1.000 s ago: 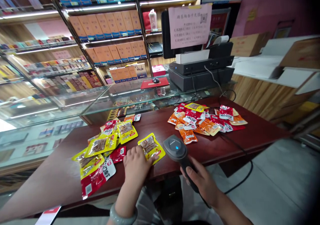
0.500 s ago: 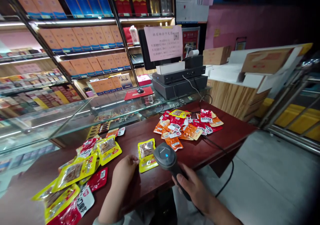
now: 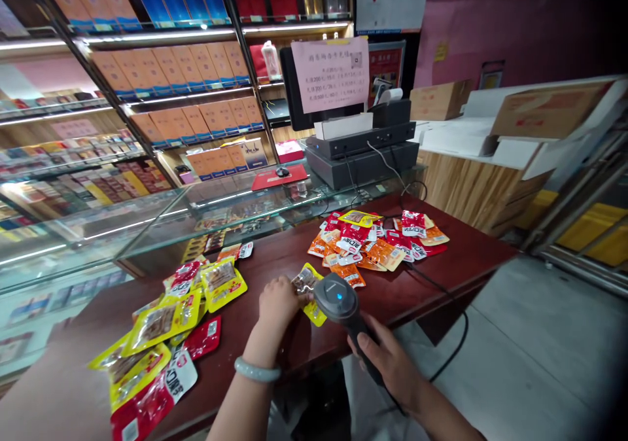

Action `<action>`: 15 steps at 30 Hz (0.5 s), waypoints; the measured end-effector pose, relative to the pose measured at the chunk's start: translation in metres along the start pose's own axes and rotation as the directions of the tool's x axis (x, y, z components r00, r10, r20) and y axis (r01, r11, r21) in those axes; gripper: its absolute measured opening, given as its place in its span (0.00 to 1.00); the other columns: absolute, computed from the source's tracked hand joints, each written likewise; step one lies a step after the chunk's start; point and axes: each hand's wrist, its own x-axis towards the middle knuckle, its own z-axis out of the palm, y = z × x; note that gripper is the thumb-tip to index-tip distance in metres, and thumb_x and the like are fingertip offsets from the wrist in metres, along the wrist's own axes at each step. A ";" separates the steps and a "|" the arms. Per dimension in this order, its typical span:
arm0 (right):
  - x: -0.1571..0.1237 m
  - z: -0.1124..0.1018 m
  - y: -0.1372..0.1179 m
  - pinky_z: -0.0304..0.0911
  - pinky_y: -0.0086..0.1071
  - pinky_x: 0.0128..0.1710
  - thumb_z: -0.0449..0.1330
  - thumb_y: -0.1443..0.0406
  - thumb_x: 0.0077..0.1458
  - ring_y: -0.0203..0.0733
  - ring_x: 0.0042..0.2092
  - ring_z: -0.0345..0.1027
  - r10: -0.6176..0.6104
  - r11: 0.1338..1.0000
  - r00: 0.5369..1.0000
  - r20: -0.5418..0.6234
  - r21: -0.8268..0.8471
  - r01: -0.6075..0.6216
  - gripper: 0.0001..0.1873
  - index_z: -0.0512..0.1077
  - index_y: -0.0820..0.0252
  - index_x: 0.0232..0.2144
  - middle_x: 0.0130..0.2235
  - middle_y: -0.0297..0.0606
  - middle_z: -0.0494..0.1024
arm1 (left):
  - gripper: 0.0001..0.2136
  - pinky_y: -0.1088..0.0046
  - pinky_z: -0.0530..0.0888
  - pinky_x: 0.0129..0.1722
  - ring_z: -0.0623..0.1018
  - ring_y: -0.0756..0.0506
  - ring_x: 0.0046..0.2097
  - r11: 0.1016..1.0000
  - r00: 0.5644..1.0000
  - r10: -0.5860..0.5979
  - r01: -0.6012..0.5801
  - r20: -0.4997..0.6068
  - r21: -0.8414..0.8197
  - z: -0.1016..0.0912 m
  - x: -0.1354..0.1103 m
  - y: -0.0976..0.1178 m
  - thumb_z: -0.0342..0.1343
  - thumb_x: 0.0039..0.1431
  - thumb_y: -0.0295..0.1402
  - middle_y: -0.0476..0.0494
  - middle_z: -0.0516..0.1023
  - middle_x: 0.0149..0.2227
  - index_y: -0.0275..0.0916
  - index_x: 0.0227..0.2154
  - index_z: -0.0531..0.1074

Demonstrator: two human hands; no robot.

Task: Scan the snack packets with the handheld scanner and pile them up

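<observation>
One desk (image 3: 277, 258) carries a left heap of packets (image 3: 164, 323) left of the left grip (image 3: 278, 303), a right heap (image 3: 375, 241) beyond the right grip (image 3: 385, 352), which clasps a scanner (image 3: 336, 297), and a yellow packet (image 3: 314, 313) at the left grip's fingertips, whether pinched I cannot tell.

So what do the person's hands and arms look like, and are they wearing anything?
The left hand has a smooth, round, pale grey-green bangle at its wrist. The right hand shows no bracelet. No gloves or sleeves show.
</observation>
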 end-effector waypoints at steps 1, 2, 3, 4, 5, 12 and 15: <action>-0.001 -0.001 -0.001 0.72 0.44 0.40 0.66 0.39 0.55 0.58 0.44 0.75 0.004 1.000 1.000 -0.006 -0.008 -0.004 0.35 0.78 0.55 0.55 0.34 0.44 0.81 | 0.19 0.65 0.71 0.45 0.79 0.33 0.51 0.998 1.000 0.000 0.002 0.028 -0.067 0.002 0.005 -0.001 0.64 0.55 0.45 0.28 0.80 0.47 0.36 0.42 0.70; -0.001 -0.001 -0.002 0.72 0.44 0.40 0.66 0.39 0.55 0.58 0.44 0.76 0.007 1.000 1.000 -0.013 -0.013 -0.008 0.36 0.78 0.55 0.55 0.34 0.44 0.81 | 0.18 0.66 0.70 0.43 0.80 0.34 0.49 0.989 0.999 -0.004 0.010 0.040 -0.146 0.004 0.008 -0.002 0.65 0.53 0.42 0.30 0.81 0.46 0.37 0.41 0.69; -0.001 -0.002 -0.003 0.72 0.44 0.40 0.66 0.39 0.54 0.57 0.45 0.76 0.008 1.000 1.000 -0.017 -0.017 -0.008 0.36 0.78 0.55 0.55 0.35 0.44 0.81 | 0.18 0.67 0.70 0.40 0.81 0.36 0.46 0.971 0.999 -0.011 0.019 0.037 -0.237 0.006 0.010 -0.002 0.66 0.52 0.39 0.33 0.81 0.44 0.39 0.40 0.67; -0.001 -0.002 -0.005 0.72 0.43 0.40 0.65 0.39 0.55 0.57 0.45 0.76 0.008 1.000 1.000 -0.016 -0.019 -0.008 0.36 0.78 0.54 0.56 0.35 0.44 0.81 | 0.17 0.69 0.69 0.38 0.81 0.37 0.43 0.942 1.000 -0.017 0.024 0.025 -0.334 0.007 0.011 -0.003 0.67 0.51 0.37 0.36 0.82 0.41 0.41 0.39 0.65; -0.002 -0.003 -0.007 0.72 0.43 0.41 0.65 0.39 0.56 0.56 0.44 0.76 0.000 1.000 1.000 -0.014 -0.021 -0.001 0.35 0.78 0.53 0.56 0.36 0.43 0.81 | 0.17 0.70 0.69 0.36 0.81 0.39 0.41 0.902 1.000 -0.022 0.023 0.006 -0.431 0.008 0.010 -0.003 0.67 0.50 0.36 0.39 0.82 0.39 0.42 0.37 0.64; -0.001 -0.003 -0.011 0.72 0.40 0.42 0.65 0.40 0.57 0.53 0.45 0.75 -0.027 1.000 0.999 0.018 -0.015 0.027 0.37 0.75 0.55 0.59 0.35 0.41 0.81 | 0.19 0.71 0.69 0.32 0.80 0.42 0.33 0.713 0.989 -0.086 -0.021 -0.117 -0.700 0.003 0.000 -0.002 0.66 0.43 0.33 0.50 0.79 0.29 0.45 0.31 0.59; -0.001 -0.002 -0.008 0.71 0.39 0.41 0.65 0.41 0.58 0.52 0.44 0.75 -0.021 1.000 0.999 0.035 -0.007 0.021 0.36 0.74 0.54 0.59 0.38 0.42 0.81 | 0.18 0.69 0.71 0.35 0.81 0.39 0.37 0.729 0.983 -0.114 -0.014 -0.141 -0.685 0.001 0.001 -0.002 0.66 0.42 0.34 0.47 0.80 0.32 0.44 0.34 0.63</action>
